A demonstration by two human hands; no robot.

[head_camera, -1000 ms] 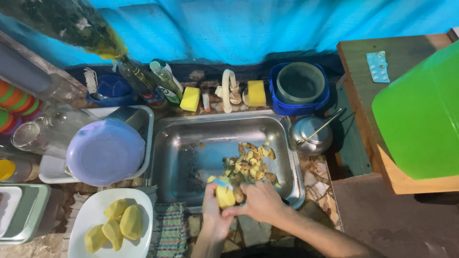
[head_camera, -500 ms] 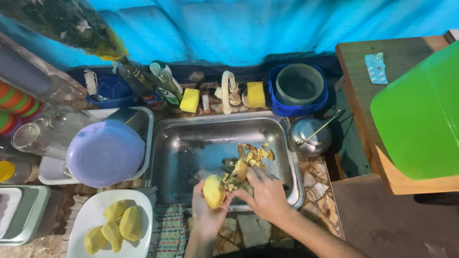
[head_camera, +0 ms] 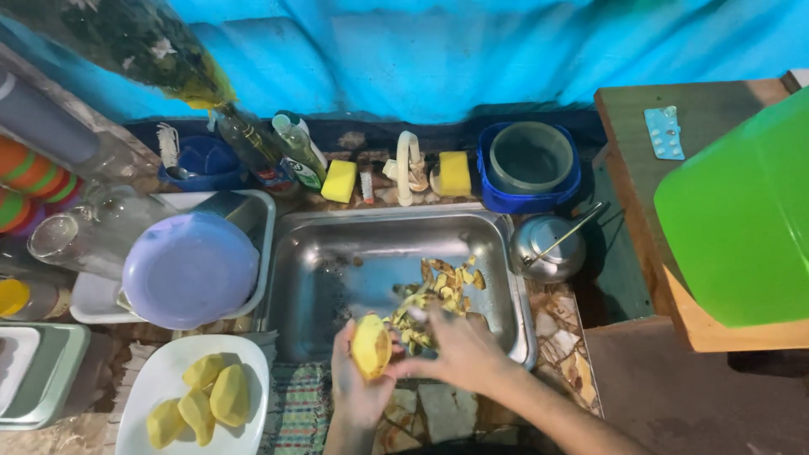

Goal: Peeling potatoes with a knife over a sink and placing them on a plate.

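Gripping a yellow peeled potato (head_camera: 371, 345) low in the middle of the frame, the left hand (head_camera: 358, 383) wraps its fingers around the lower half, holding it over the near rim of the steel sink (head_camera: 337, 244). The right hand (head_camera: 459, 350) comes in from the lower right, closed around something small beside the potato, though what it grips is too blurred to tell. Just above the hands a heap of potato peelings (head_camera: 442, 286) lies in the sink basin. At lower left a white plate (head_camera: 152, 379) carries four peeled potatoes (head_camera: 206, 396). Left of the sink a lilac plastic bowl (head_camera: 190, 270) rests upturned in a white tray (head_camera: 93, 299). Behind the sink sit two yellow sponges (head_camera: 340, 181), and a blue tub (head_camera: 527, 168) stands at upper right of it. A small steel pot (head_camera: 548, 248) stands just right of the sink, and a big green container (head_camera: 742, 219) fills the right edge.
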